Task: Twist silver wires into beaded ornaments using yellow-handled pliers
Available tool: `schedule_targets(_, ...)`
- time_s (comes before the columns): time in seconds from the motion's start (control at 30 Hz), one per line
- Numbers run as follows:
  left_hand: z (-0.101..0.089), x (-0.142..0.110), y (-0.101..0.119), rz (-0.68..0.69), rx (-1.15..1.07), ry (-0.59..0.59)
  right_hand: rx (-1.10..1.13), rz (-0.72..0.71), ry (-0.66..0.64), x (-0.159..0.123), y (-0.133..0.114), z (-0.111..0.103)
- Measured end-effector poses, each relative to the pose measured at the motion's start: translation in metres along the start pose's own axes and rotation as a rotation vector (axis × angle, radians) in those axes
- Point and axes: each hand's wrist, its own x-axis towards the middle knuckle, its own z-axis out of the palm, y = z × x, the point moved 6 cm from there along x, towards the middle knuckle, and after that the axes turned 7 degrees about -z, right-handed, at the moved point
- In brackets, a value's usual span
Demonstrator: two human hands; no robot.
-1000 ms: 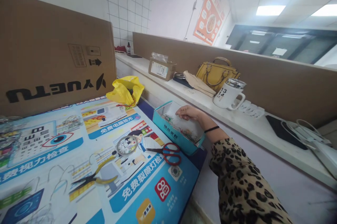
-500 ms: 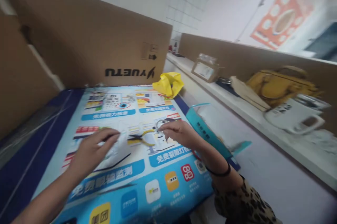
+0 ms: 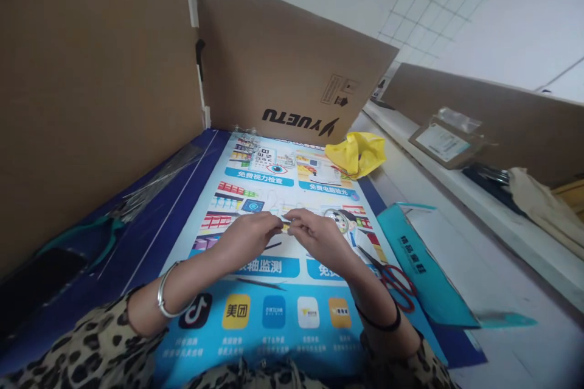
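Over the middle of the printed poster sheet, my left hand and my right hand meet with fingertips pinched together. Whatever small thing they pinch is too small and too covered to name. A bit of yellow shows just under the fingertips, perhaps a handle of the pliers, which are otherwise hidden. Beyond my right hand lies a clear ring-shaped roll. Scissors with red handles rest beside my right forearm. A thin dark pointed tool lies on the sheet, nearer to me.
A teal box piece sits at the right edge of the sheet. Further back is a crumpled yellow bag. Cardboard panels stand behind and at the left. A white ledge on the right bears a small packet.
My hands have come together from apart, fingertips now meeting. The yellow-handled pliers, in plain sight before, are now mostly covered. The view has swung left.
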Motion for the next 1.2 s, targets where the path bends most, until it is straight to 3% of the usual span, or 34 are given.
schedule_targets(0.1,0.012,-0.003,-0.020,-0.241,-0.349,-0.145,-0.061,-0.113,0.064,0.001,0.004,0.001)
schedule_targets(0.17,0.026,-0.008,-0.032,-0.387,-0.638,-0.212,-0.009,-0.088,0.078,-0.001,0.010,0.007)
schedule_targets(0.23,0.037,-0.012,-0.038,-0.439,-0.817,-0.222,0.090,-0.007,0.094,-0.003,0.019,0.016)
schedule_targets(0.37,0.043,-0.015,-0.052,-0.476,-0.866,-0.144,0.301,0.177,0.131,-0.003,0.039,0.035)
schedule_targets(0.5,0.046,-0.015,-0.065,-0.569,-0.932,-0.130,0.451,0.220,0.187,0.006,0.050,0.045)
schedule_targets(0.67,0.053,-0.016,-0.075,-0.638,-1.018,-0.118,0.803,0.418,0.154,0.006,0.067,0.064)
schedule_targets(0.93,0.064,-0.018,-0.077,-0.695,-1.098,-0.111,1.124,0.511,0.121,-0.004,0.077,0.092)
schedule_targets(1.2,0.066,-0.021,-0.070,-0.674,-1.140,-0.086,1.137,0.468,0.198,-0.003,0.074,0.098)
